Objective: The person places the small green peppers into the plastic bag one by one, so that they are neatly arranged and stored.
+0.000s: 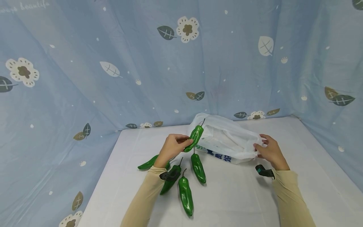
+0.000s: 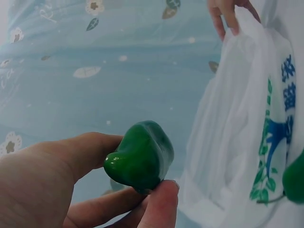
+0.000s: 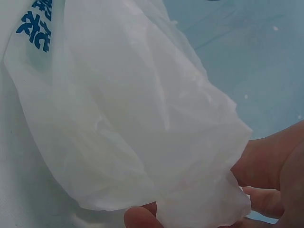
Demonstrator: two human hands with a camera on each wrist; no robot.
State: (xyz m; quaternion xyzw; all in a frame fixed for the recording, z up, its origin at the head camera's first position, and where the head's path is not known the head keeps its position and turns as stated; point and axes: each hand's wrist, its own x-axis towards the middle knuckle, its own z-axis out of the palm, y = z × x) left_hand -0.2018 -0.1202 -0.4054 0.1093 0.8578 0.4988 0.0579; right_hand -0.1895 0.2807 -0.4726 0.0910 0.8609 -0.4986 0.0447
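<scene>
My left hand [image 1: 174, 147] pinches a long green chili pepper [image 1: 196, 135] between thumb and fingers, its stem pointing up. In the left wrist view the pepper [image 2: 138, 159] is seen end-on, its tip toward the camera. It overlaps the left end of a white plastic bag [image 1: 229, 134] in the head view. My right hand [image 1: 270, 151] grips the right end of that bag, which lies on its side with its mouth spread. In the right wrist view the bag's film [image 3: 118, 109] hides part of the right fingers. Blue characters and green leaves are printed on the bag.
More green peppers lie on the white table [image 1: 232, 195]: one pepper [image 1: 198, 168] just in front of the bag, another [image 1: 186, 195] nearer me, and a third [image 1: 171, 181] under the left wrist. A pepper [image 1: 148, 163] sits farther left. A blue patterned curtain [image 1: 158, 63] closes off the back.
</scene>
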